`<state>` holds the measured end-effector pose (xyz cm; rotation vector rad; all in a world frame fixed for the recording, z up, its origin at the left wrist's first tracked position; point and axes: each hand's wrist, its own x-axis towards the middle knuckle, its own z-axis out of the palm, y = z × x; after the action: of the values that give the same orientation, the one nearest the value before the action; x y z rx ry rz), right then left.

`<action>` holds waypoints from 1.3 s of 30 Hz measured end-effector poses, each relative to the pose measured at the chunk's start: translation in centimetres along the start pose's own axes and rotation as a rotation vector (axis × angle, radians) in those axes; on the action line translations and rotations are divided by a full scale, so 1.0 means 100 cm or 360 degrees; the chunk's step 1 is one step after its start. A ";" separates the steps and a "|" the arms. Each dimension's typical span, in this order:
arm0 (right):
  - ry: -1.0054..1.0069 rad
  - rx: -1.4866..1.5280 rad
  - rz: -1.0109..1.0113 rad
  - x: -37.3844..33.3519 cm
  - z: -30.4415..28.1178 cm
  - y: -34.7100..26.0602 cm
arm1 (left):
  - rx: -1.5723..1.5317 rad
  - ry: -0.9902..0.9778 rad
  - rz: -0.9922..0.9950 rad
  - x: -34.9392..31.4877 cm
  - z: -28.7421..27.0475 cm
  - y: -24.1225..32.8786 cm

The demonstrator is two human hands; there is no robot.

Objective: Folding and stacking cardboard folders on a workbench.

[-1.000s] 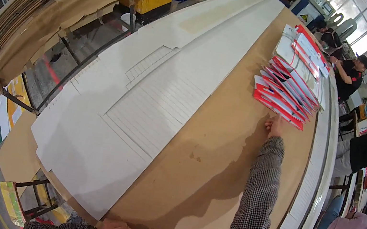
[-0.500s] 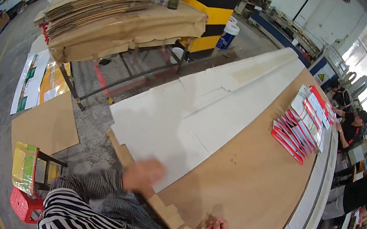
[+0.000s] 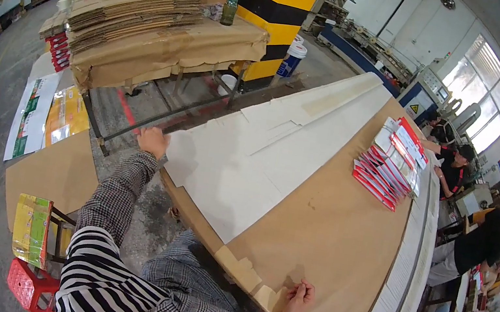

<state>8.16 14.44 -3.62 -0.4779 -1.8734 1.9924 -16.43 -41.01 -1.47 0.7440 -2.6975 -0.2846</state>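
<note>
My left hand (image 3: 152, 141) is stretched out at the far left corner of the white sheets (image 3: 213, 179) that cover part of the long table. Its thumb stands a little apart from the fingers, and I see nothing held in it; the fingertips are partly hidden. Low over the brown table covering (image 3: 339, 257), close to the near edge, is my right hand (image 3: 298, 300). Its fingers are curled together in a pinch; whatever they may hold is too small or hidden to make out. Beside that hand, pale tape-like pieces (image 3: 241, 269) line the table edge.
Red and white flat packets (image 3: 391, 163) lie piled toward the table's right side. At left, a paper-covered bench (image 3: 168, 50) bears stacked cardboard (image 3: 131, 14) and a green bottle (image 3: 229, 8). A red stool (image 3: 33, 285) stands lower left. Several people work at the right.
My left hand has swung from near my body out to the left, to the far corner of the white sheets. The right hand stays at the near edge. The view has shifted slightly.
</note>
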 end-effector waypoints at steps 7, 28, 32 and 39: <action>-0.0367 -0.1227 -0.1404 -0.050 0.103 -0.108 | -0.2010 -0.0141 0.0607 -0.148 -0.134 0.106; -0.0038 -0.0995 -0.0242 -0.132 -0.235 -0.048 | -0.0849 -0.1225 0.2377 -0.377 -0.043 0.216; -0.0065 -0.1314 -0.0431 -0.122 -0.234 -0.060 | -0.0991 -0.1379 0.2265 -0.374 -0.040 0.224; 0.0627 -0.1545 0.0429 -0.076 -0.202 -0.060 | -0.0855 -0.0741 0.1994 -0.376 -0.037 0.266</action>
<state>24.72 28.73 1.05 -1.3111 -2.4640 0.8514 3.04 0.85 -0.45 -1.2486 -2.6646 -0.8236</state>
